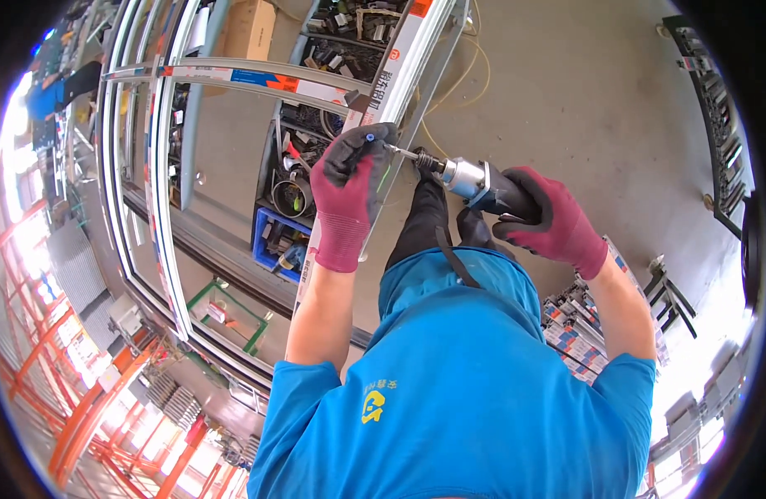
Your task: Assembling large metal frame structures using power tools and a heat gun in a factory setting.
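My right hand [552, 218], in a maroon glove with a dark grip palm, is wrapped round the dark handle of a power drill [464, 178]. The drill has a silver body and black chuck, and its thin bit points left toward my other hand. My left hand [349, 179], gloved alike, is closed with a small blue piece [370, 137] showing at its fingertips; its exact kind is too small to tell. That hand is over the long aluminium frame bar [389, 83], with the bit's tip close to its fingers.
Further frame bars [258, 76] cross to the left. Beneath them stands a shelved cart [316, 58] of small metal parts, with a blue crate [279, 245] below. A yellow hose [485, 75] curls on the floor. A rack [719, 116] of profiles stands at far right.
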The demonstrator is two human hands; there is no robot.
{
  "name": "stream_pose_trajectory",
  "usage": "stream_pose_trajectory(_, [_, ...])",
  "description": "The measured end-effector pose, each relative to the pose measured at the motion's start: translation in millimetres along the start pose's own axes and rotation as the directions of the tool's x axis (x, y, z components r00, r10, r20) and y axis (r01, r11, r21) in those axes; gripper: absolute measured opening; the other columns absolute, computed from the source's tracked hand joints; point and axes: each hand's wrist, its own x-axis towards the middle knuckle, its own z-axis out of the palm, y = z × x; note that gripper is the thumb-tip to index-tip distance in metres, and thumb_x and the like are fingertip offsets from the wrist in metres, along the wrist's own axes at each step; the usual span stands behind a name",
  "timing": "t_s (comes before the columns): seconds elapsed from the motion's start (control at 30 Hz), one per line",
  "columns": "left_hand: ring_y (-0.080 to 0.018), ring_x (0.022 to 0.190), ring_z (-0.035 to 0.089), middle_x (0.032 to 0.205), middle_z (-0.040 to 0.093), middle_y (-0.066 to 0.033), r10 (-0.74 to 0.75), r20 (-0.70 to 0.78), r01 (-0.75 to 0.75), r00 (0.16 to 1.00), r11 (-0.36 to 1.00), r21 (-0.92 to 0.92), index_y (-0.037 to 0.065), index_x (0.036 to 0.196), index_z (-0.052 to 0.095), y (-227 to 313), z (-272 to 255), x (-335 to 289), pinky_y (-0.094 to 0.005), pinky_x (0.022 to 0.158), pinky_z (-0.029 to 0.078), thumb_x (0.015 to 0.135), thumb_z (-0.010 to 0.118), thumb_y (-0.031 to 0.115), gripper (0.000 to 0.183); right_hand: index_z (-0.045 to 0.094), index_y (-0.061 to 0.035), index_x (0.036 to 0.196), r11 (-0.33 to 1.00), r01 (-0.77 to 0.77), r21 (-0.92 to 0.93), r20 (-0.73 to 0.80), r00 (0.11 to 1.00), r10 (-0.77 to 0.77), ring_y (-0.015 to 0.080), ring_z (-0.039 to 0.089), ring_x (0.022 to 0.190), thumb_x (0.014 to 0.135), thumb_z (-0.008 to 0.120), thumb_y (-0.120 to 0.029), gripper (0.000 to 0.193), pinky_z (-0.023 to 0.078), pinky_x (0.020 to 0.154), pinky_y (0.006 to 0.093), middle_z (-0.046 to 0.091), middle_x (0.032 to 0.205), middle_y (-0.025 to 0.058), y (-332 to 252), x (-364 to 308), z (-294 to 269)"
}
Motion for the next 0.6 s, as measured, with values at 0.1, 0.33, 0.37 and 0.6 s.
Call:
stream_pose_trajectory(0.1, [-0.0182, 0.105, 0.070, 0.114, 0.074, -0.0125, 0.170, -0.015, -0.164, 0.985, 0.964, 0.207, -0.004, 0.113, 0.072, -1, 2, -6, -0.0296, 0.095, 0.055, 0.095, 0.058, -0.011, 0.023, 0.059, -0.0020, 0.132, 1.000, 0.024, 0.010, -0.025, 0.999, -0.024, 0.0151, 0.062, 0.084, 0.075, 0.086, -0.013, 0.063, 0.052, 0.077, 0.0333, 0.067, 0.096, 0.0095, 3, -11, 1])
stream_pose_trajectory(0.33, [-0.0249, 0.104, 0.072, 0.113, 0.072, -0.0151, 0.363, 0.222, -0.423, 0.905, 0.711, 0.561, -0.003, 0.114, 0.072, 10, 9, -10, -0.0317, 0.092, 0.055, 0.089, 0.061, -0.011, 0.028, 0.059, -0.0006, 0.132, 1.000, 0.022, 0.009, -0.016, 1.000, -0.022, 0.0205, 0.064, 0.090, 0.075, 0.088, -0.014, 0.065, 0.052, 0.084, 0.0347, 0.068, 0.100, 0.0155, 1, -22, -4])
stream_pose_trajectory(0.37, [-0.0249, 0.104, 0.072, 0.113, 0.072, -0.0151, 0.362, 0.226, -0.424, 0.905, 0.712, 0.559, -0.003, 0.114, 0.072, 10, 11, -11, -0.0317, 0.092, 0.055, 0.089, 0.061, -0.011, 0.028, 0.059, -0.0006, 0.132, 1.000, 0.019, 0.010, -0.020, 1.000, -0.019, 0.0205, 0.064, 0.090, 0.075, 0.088, -0.014, 0.065, 0.052, 0.084, 0.0347, 0.068, 0.100, 0.0155, 3, -23, -4])
stream_pose_trajectory(0.6, [-0.0341, 0.101, 0.070, 0.115, 0.070, -0.0144, 0.329, 0.343, -0.473, 0.880, 0.530, 0.704, 0.002, 0.113, 0.072, 6, 5, -6, -0.0388, 0.090, 0.056, 0.083, 0.067, -0.004, 0.032, 0.059, -0.0018, 0.133, 0.982, 0.003, -0.187, -0.049, 0.999, -0.013, 0.0358, 0.070, 0.095, 0.073, 0.090, -0.017, 0.069, 0.055, 0.088, 0.0402, 0.071, 0.111, 0.0199, 5, -26, -13])
